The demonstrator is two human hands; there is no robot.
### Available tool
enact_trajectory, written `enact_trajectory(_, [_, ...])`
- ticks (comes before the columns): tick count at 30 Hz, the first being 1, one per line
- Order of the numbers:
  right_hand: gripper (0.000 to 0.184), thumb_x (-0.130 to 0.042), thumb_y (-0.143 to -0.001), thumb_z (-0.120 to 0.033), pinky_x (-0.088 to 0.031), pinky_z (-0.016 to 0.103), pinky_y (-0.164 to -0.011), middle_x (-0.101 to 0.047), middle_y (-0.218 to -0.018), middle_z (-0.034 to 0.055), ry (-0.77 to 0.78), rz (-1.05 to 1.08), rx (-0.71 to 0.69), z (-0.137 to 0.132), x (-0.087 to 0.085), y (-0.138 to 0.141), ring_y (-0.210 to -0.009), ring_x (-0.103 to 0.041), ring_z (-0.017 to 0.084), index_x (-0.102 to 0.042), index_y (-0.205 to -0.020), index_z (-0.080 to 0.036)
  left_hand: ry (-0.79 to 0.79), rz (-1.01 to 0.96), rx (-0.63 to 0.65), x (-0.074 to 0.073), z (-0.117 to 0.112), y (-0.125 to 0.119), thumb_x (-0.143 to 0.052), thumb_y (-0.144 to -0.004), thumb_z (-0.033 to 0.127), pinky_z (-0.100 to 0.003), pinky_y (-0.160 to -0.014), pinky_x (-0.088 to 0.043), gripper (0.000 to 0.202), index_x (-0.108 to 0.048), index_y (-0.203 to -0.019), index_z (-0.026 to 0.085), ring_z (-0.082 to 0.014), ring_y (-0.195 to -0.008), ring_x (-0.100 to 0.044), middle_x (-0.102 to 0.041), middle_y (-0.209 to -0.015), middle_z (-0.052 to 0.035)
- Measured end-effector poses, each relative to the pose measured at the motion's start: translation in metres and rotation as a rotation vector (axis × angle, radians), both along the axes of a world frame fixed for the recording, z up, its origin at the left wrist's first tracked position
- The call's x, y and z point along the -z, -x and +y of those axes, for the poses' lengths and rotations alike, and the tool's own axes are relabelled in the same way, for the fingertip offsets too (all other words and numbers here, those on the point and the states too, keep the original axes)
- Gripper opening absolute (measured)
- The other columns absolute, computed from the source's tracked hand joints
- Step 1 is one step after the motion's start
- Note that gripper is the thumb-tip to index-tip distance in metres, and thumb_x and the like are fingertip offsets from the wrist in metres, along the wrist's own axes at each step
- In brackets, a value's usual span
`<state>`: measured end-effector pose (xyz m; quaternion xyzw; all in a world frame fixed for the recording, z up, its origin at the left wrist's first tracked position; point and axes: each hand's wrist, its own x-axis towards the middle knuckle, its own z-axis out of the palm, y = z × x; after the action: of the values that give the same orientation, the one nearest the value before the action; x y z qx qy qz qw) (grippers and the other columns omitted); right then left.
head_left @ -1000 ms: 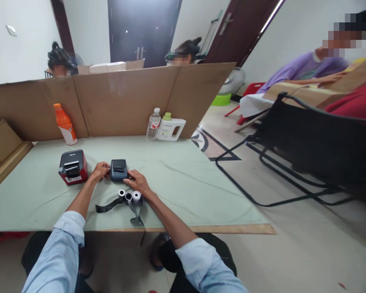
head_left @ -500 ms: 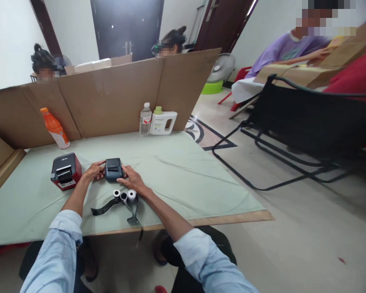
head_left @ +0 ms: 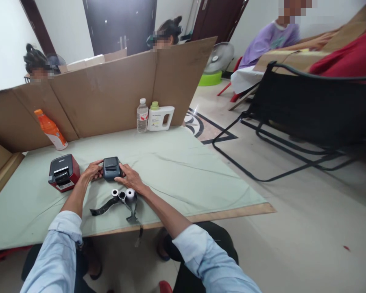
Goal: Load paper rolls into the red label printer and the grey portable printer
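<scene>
Between my two hands a small dark label printer (head_left: 111, 168) rests on the green-covered table (head_left: 183, 171). My left hand (head_left: 93, 171) grips its left side, fingers curled against the casing. On the opposite side my right hand (head_left: 129, 177) holds it, with the thumb near the front edge. Nearer to me lie several small rolls (head_left: 129, 193), some white and one dark, with loose dark strips (head_left: 103, 207) trailing from them; one strip hangs over the table's front edge. Left of my left hand stands a larger red and black printer (head_left: 64, 172).
A cardboard screen (head_left: 103, 97) runs along the table's back. Before it stand an orange bottle (head_left: 51, 129), a clear water bottle (head_left: 142, 116) and a white jug (head_left: 161, 118). A black folding chair (head_left: 311, 110) is to the right. Other people sit beyond the screen and at the right.
The camera view has shifted slightly. Both hands stay on the small printer, which keeps its place on the table. The person at the right has moved an arm.
</scene>
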<state>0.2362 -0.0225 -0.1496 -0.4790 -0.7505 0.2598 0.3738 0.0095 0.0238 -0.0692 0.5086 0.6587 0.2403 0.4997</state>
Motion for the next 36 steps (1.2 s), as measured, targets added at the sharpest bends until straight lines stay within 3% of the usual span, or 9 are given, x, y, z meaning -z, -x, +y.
enact_trajectory(10, [0.076,-0.077,-0.087,-0.044,-0.052,0.034,-0.088,-0.062,-0.130,0.0099,-0.001,-0.029,-0.001,-0.003,-0.006,0.000,-0.092,-0.064,0.021,-0.048,-0.156,-0.026,-0.018,0.066,-0.007,-0.003,0.001,-0.004,-0.061,-0.084,0.014,-0.016,-0.038,-0.029,0.078,-0.042,-0.160,0.017,-0.0086,-0.041,-0.053,-0.060,-0.057,0.0048])
enact_trajectory(13, [0.077,-0.077,-0.088,-0.043,-0.052,0.033,-0.088,-0.062,-0.128,0.0092,0.003,-0.037,0.005,-0.004,-0.009,0.000,-0.091,-0.064,0.020,-0.047,-0.156,-0.026,-0.106,0.049,-0.006,0.000,-0.003,-0.003,-0.063,-0.083,0.017,-0.016,-0.039,-0.031,0.078,-0.044,-0.159,0.016,-0.0094,-0.045,-0.055,-0.063,-0.063,0.0029])
enact_trajectory(17, [0.075,-0.076,-0.089,-0.042,-0.052,0.032,-0.088,-0.062,-0.127,0.0081,0.013,-0.055,0.012,-0.007,-0.015,0.000,-0.091,-0.065,0.019,-0.046,-0.155,-0.025,-0.353,-0.042,0.007,0.005,-0.009,0.004,-0.071,-0.074,0.024,-0.019,-0.050,-0.047,0.071,-0.062,-0.145,0.019,-0.0130,-0.069,-0.065,-0.073,-0.101,-0.0063])
enact_trajectory(20, [0.074,-0.076,-0.089,-0.042,-0.052,0.033,-0.088,-0.061,-0.129,0.0088,0.020,-0.073,0.008,-0.009,-0.018,0.000,-0.092,-0.065,0.019,-0.046,-0.154,-0.024,-0.422,-0.107,0.089,0.005,-0.009,0.009,-0.080,-0.068,0.033,-0.024,-0.061,-0.054,0.069,-0.071,-0.135,0.019,-0.0199,-0.088,-0.069,-0.071,-0.125,-0.0116])
enact_trajectory(26, [0.071,-0.076,-0.089,-0.042,-0.053,0.034,-0.087,-0.063,-0.123,0.0081,0.016,-0.047,0.019,-0.010,-0.019,-0.001,-0.091,-0.065,0.020,-0.048,-0.152,-0.023,-0.454,-0.075,0.164,-0.001,0.000,0.007,-0.083,-0.069,0.056,-0.027,-0.062,-0.055,0.081,-0.069,-0.137,0.015,-0.0228,-0.088,-0.068,-0.073,-0.122,-0.0155])
enact_trajectory(33, [0.068,-0.076,-0.088,-0.039,-0.054,0.033,-0.084,-0.062,-0.125,0.0079,-0.009,0.047,0.015,-0.004,-0.012,-0.001,-0.083,-0.063,0.017,-0.051,-0.150,-0.024,-0.496,0.004,0.094,-0.015,0.015,-0.006,-0.071,-0.078,0.066,-0.025,-0.059,-0.055,0.069,-0.073,-0.124,0.016,-0.0289,-0.107,-0.067,-0.072,-0.121,-0.0134])
enact_trajectory(36, [0.064,-0.076,-0.089,-0.037,-0.055,0.034,-0.084,-0.060,-0.128,0.0085,-0.048,0.090,-0.001,0.001,-0.014,-0.001,-0.078,-0.061,0.015,-0.054,-0.147,-0.025,-0.467,-0.029,0.076,-0.018,0.023,-0.011,-0.069,-0.079,0.066,-0.025,-0.060,-0.054,0.061,-0.074,-0.113,0.016,-0.0278,-0.102,-0.070,-0.073,-0.113,-0.0111])
